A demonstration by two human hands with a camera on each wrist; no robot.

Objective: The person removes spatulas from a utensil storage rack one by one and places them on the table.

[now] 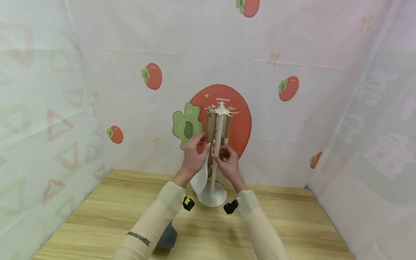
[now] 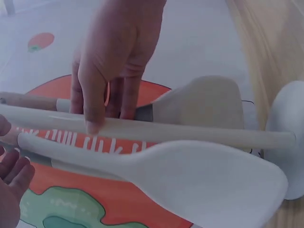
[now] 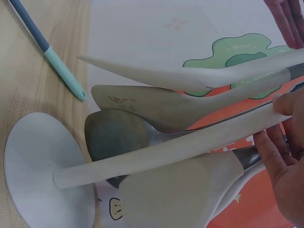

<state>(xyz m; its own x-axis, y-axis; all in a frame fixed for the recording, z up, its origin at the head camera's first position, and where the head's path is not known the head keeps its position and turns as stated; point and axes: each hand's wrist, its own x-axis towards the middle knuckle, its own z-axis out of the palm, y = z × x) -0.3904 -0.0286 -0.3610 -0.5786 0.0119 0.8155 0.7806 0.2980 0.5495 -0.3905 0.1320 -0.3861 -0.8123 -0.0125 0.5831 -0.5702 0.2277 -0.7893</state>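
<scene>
A white utensil rack stands upright on a round base, with hooks at its top. Kitchen utensils with wooden handles hang around its pole. My left hand is at the left side, thumb and loosely extended fingers beside the handle of a white spatula. My right hand holds the pole, thumb on its front and fingers behind. Beige spatulas and a dark metal turner hang close to the pole.
A blue-grey object lies on the wooden table, partly hidden by my left sleeve. The right wrist view shows a blue and mint handle on the table. A wall sheet with printed persimmons rises behind the rack.
</scene>
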